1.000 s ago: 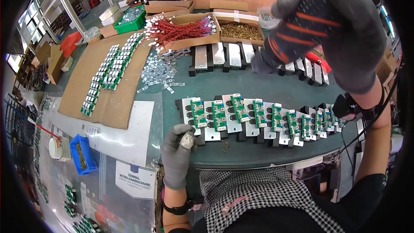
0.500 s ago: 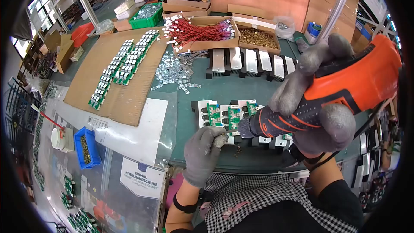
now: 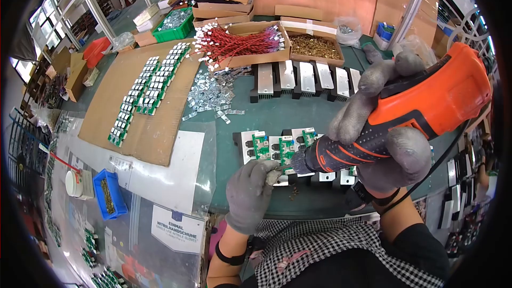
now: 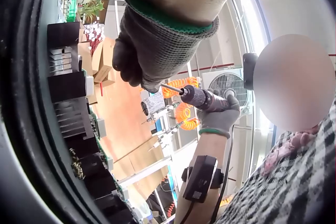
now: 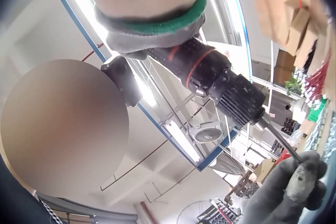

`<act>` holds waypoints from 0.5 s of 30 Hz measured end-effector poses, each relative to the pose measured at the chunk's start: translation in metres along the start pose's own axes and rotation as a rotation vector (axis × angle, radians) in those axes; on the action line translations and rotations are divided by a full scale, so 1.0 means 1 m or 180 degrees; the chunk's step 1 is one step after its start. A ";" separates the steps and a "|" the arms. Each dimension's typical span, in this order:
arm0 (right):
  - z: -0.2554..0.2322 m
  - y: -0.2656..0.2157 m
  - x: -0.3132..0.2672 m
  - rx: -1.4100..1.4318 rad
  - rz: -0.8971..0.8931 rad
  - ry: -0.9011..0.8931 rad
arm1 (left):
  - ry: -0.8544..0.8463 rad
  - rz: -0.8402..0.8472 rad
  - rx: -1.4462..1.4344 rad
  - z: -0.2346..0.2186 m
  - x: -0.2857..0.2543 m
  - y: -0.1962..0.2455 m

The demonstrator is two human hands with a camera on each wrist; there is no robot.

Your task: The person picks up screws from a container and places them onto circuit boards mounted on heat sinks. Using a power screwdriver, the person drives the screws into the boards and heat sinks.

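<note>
The right hand grips an orange-and-black power driver; the left pinches its slim steel bit. Just beyond the left hand, green circuit boards sit on silver-topped heat sinks — fastening unclear — while the farther row lacks boards.

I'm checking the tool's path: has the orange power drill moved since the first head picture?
Yes: the power drill has come nearer, its chuck going from the far row of heat sinks to the near circuit boards.
</note>
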State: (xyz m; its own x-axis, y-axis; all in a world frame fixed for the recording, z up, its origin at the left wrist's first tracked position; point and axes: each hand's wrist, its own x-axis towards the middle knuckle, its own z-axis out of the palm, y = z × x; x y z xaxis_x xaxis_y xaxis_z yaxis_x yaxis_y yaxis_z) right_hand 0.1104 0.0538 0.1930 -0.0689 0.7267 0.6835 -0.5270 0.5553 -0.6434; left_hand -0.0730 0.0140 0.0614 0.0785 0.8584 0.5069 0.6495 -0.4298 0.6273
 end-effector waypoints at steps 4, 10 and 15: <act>0.001 -0.001 -0.001 -0.0037 0.0217 0.0031 | 0.0096 0.0110 0.0146 -0.001 0.000 -0.003; 0.018 -0.001 0.006 -0.0937 0.0702 0.0078 | -0.0006 0.0117 0.0689 -0.015 0.005 -0.011; 0.020 0.017 0.012 0.0041 0.1023 0.0289 | -0.0433 -0.0311 -0.0262 -0.021 0.013 -0.030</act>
State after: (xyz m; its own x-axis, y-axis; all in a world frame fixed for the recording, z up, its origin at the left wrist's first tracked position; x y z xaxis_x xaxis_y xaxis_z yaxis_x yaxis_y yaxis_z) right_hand 0.0832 0.0638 0.1970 -0.1578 0.8972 0.4124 -0.5012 0.2870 -0.8164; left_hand -0.1072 0.0319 0.0617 0.1233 0.9247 0.3602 0.5954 -0.3593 0.7186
